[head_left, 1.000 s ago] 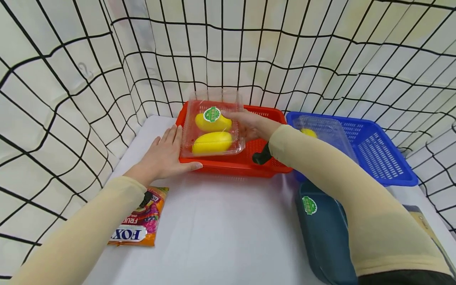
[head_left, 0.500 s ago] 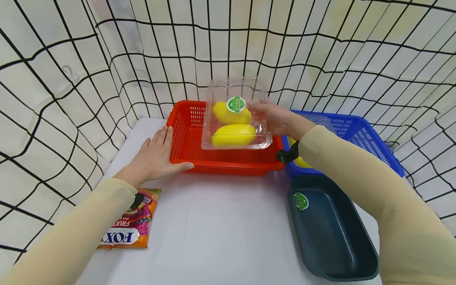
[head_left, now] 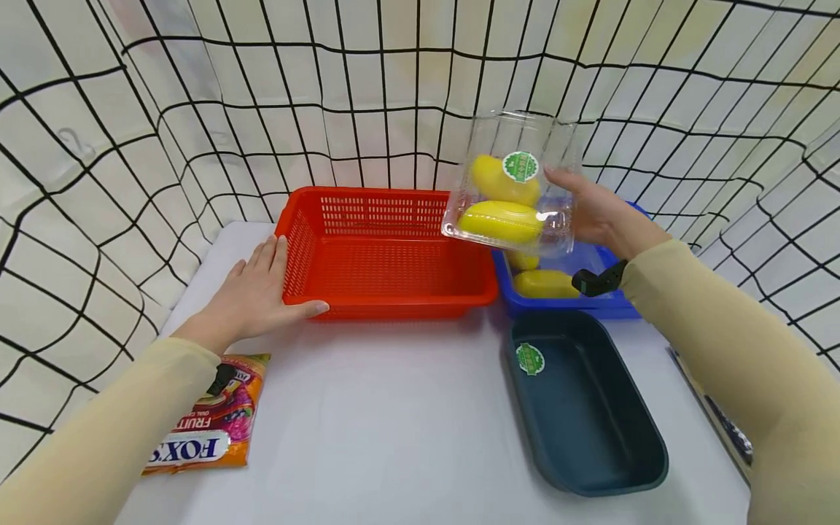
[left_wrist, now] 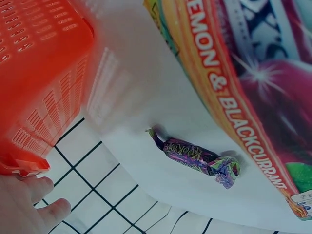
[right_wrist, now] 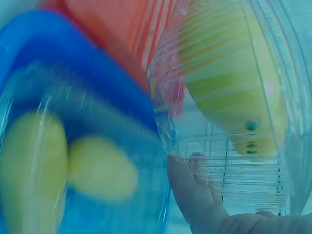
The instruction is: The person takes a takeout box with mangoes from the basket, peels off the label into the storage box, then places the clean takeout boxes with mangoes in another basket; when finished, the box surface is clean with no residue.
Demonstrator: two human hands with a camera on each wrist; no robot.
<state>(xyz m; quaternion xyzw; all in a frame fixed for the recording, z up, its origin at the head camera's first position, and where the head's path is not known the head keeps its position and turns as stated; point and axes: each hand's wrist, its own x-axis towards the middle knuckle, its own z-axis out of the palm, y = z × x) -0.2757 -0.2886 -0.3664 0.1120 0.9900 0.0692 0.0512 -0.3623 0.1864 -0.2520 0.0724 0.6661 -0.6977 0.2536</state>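
Black wire mesh stands beyond the hands and runs along their left and right, backed by whitish sheeting with faint, blurred tints of colour; a small pale hook shows among the wires to their left. Beneath the hands, a white counter spreads under soft, even light.

The clear rectangular box of thin, ribbed plastic is glossy, and the yellow oval fruits inside it look smooth and shiny. The red rectangular basket of perforated plastic and the blue plastic basket are mildly glossy, while the dark teal rectangular plastic tray has a soft sheen. The orange and purple printed packet is of shiny plastic film, the white tabletop looks smooth and matt, and the beige sleeves are matt cloth.
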